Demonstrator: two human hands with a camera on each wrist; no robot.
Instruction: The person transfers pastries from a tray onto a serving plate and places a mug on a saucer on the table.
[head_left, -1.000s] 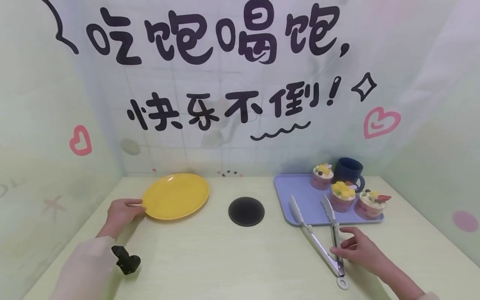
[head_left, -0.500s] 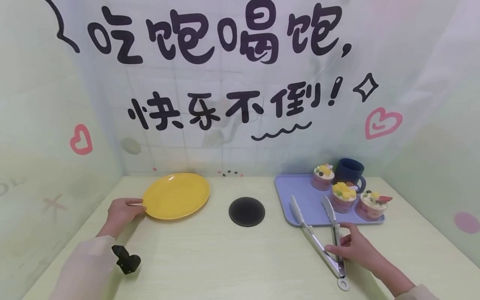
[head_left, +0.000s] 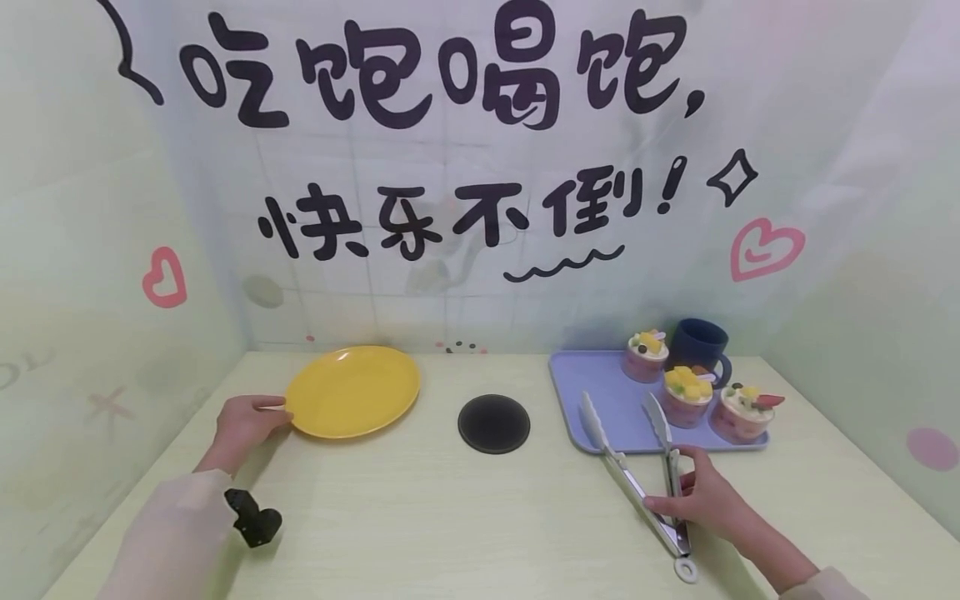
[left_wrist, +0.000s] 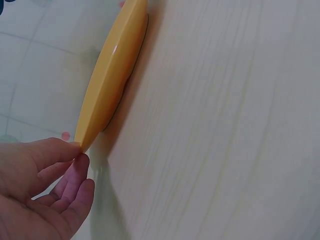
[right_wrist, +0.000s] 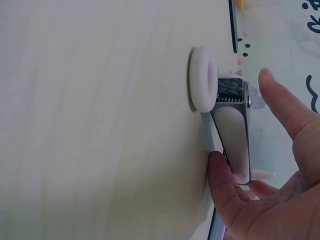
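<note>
My left hand [head_left: 242, 429] pinches the left edge of a round yellow plate [head_left: 352, 392]. In the left wrist view, the plate [left_wrist: 111, 70] is seen edge-on, its near side raised and the thumb and fingers at the rim. A pair of metal tongs [head_left: 641, 496] lies spread, its scalloped tips over the blue tray [head_left: 600, 379]. My right hand [head_left: 712, 500] has its fingers curled about the right arm of the tongs, the thumb stretched across toward the left arm. In the right wrist view, the tongs' ring end [right_wrist: 203, 79] is close to the tabletop.
Three dessert cups with fruit toppings [head_left: 686, 396] and a dark blue mug [head_left: 697, 343] stand on the tray. A round black disc [head_left: 493, 423] is set in the table's middle. Printed walls [head_left: 420, 317] enclose the back and sides. A black wrist mount [head_left: 255, 517] protrudes by the left sleeve.
My right hand has moved slightly left and in over the tongs, its thumb now by their left arm. The left hand and plate stay as they were.
</note>
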